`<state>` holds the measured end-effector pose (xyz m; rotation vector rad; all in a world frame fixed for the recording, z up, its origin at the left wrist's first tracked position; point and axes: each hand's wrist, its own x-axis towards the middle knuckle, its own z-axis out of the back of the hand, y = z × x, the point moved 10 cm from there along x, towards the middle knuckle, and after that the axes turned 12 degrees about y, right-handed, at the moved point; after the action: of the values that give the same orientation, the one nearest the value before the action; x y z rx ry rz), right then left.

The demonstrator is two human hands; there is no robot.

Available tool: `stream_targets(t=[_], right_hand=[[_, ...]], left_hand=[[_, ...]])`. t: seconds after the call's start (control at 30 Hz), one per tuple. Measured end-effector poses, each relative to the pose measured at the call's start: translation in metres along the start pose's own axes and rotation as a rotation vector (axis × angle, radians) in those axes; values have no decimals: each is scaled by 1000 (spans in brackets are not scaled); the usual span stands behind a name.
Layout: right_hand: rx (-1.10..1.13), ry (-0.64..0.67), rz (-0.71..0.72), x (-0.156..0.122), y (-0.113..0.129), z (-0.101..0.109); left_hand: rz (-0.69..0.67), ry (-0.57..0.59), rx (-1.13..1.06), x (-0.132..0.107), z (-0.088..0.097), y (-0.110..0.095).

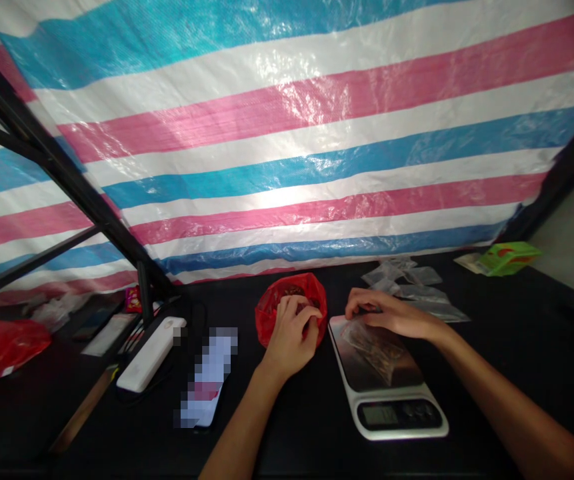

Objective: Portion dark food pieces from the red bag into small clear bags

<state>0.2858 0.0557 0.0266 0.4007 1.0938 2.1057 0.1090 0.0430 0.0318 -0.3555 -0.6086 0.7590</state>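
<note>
A red plastic bag stands open on the black table, with small brownish pieces inside. My left hand reaches into its mouth with curled fingers; whatever the fingertips pinch is hidden. To the right lies a white kitchen scale with a shiny metal plate and a lit display too blurred to read surely. On that plate rests a see-through plastic bag with thin brownish contents. My right hand grips the upper end of this bag between thumb and fingers.
Several flat see-through bags lie behind the scale, near a green box. Left of the red bag are a phone, a white oblong device and another red bag. A striped tarp hangs behind the table.
</note>
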Motion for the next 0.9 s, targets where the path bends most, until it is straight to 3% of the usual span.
stream_targets(t=[0.3, 0.53, 0.77, 0.9], right_hand=[[5, -9, 5, 2, 0, -3], [4, -6, 0, 4, -1, -7], [-65, -69, -14, 2, 2, -3], [-45, 2, -70, -3, -2, -4]], left_hand=[[-3, 23, -49, 0, 3, -9], [-33, 190, -105, 1, -25, -20], [4, 204, -55, 1, -33, -13], [21, 197, -45, 0, -33, -11]])
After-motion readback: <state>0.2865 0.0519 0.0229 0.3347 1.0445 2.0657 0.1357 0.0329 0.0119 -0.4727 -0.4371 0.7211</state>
